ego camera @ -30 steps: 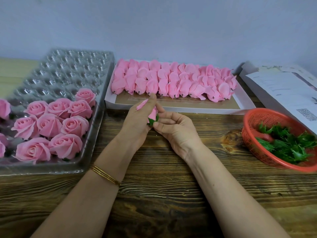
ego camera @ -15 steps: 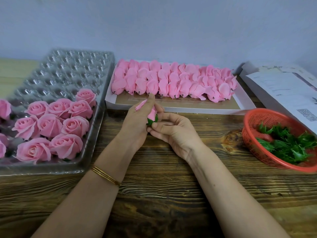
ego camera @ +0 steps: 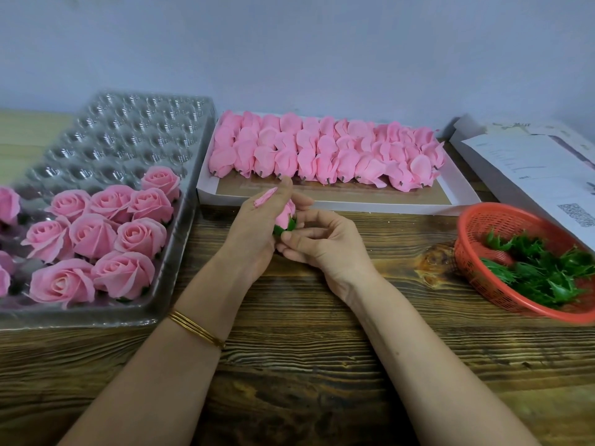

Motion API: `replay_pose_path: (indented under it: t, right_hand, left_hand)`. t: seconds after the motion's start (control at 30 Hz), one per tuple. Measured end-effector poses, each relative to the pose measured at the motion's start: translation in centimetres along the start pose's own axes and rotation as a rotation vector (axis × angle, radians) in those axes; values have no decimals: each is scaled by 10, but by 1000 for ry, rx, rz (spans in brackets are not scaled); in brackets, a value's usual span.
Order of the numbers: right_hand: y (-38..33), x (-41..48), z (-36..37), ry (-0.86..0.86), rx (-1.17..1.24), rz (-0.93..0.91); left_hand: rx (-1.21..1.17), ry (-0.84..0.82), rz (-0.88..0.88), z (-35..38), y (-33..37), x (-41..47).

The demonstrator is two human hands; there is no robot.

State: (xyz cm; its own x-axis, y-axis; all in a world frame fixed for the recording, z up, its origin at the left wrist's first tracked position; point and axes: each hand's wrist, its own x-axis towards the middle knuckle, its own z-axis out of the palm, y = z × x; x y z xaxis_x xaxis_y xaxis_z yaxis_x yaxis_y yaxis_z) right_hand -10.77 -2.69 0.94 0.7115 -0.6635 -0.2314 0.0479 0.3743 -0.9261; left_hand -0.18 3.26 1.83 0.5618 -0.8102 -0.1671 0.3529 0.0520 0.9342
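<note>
While working over the table (ego camera: 289, 365), gripped rosebud (ego camera: 286, 214) in curled left hand (ego camera: 254, 230), pinched its green base (ego camera: 291, 225) with right hand (ego camera: 325, 244).

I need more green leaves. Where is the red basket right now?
In the head view the red basket sits at the right edge of the wooden table, right of the right hand, in front of the printed papers.

Left: tray (ego camera: 189, 226) rim walls that side.
Ahead: box (ego camera: 354, 202) wall just past left hand (ego camera: 254, 233).
Right: bare counter (ego camera: 402, 246), then basket (ego camera: 470, 252).
Near: counter free to its edge.
</note>
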Motion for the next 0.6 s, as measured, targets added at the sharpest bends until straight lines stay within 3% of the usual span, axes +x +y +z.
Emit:
replay_pose_path:
  t: [0.37, 0.6]
  right_hand:
    - [-7, 4, -7, -126, 273, 185]
    - [-5, 4, -7, -129, 195, 157]
  left_hand:
    - [-20, -27, 2, 1, 2, -3]
    - [-16, -25, -8, 0, 2, -1]
